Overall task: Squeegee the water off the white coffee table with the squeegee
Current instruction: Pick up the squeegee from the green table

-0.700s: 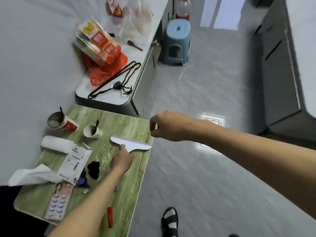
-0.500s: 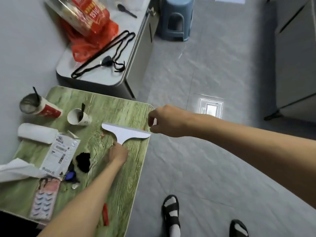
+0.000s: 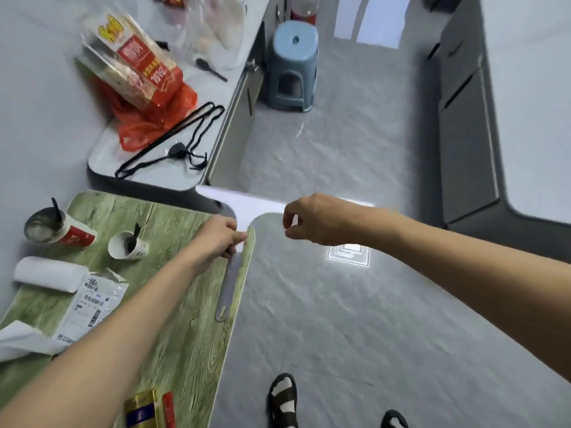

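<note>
Overhanging the green table (image 3: 185, 304) edge: squeegee (image 3: 247, 205), left hand (image 3: 216, 239) gripping handle, right hand (image 3: 321, 220) pinching blade.

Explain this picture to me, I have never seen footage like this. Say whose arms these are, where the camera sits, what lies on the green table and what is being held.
No machine here: these are a person's two bare arms, filmed by one wide-angle camera worn on the head, looking forward and down. That is why the arms enter from below and a sandalled foot shows on the floor. The left hand grips the handle of a white squeegee, whose blade reaches past the far corner of the green wood-grain table. The right hand seems to pinch the blade's right end. On the table lie a red paper cup, a white paper cup, a white roll and a labelled packet.
</note>
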Tool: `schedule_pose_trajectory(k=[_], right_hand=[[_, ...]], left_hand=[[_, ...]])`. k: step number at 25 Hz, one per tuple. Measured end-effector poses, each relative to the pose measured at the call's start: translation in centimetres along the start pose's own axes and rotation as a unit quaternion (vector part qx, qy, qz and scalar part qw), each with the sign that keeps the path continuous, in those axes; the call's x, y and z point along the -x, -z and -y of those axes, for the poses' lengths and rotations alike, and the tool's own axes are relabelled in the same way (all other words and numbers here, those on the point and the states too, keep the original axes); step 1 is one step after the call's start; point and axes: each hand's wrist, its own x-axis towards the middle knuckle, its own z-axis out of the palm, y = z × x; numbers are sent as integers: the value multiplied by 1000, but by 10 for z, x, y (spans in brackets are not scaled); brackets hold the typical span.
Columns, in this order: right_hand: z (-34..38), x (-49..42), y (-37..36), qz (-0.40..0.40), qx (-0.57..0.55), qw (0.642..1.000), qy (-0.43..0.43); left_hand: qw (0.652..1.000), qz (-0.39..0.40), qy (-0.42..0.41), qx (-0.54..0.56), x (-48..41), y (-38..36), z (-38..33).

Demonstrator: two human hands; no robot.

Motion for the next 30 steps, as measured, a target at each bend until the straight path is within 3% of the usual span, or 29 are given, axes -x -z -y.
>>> schedule_pose_trajectory(k=[5, 9, 14, 16, 19, 22, 25, 27, 30], right_hand=[[3, 105, 115, -47, -38, 997, -48], [-23, 185, 194, -139, -46, 984, -103], [-92, 273, 269, -196, -313, 927, -66], [-130, 296, 295, -217, -326, 918, -54], [-195, 322, 342, -277, -240, 926, -92], [-260, 343, 392, -308, -266, 905, -128], [-316, 340, 433, -316, -293, 890, -150], [-353, 318, 461, -304, -279, 895, -169], [-404, 271, 506, -280, -247, 904, -208]], left_hand=[[986, 28, -111, 118, 83, 16, -193], [969, 60, -135, 200, 137, 0, -324], [955, 82, -178, 223, 174, -56, -472], [953, 92, -190, 215, 178, -86, -521], [958, 125, -227, 119, 173, -128, -594], [947, 94, -293, -95, 161, -156, -664], [859, 29, -372, -350, 130, -170, -723], [808, 10, -403, -430, 95, -174, -759], [782, 106, -393, -472, 26, -177, -808]])
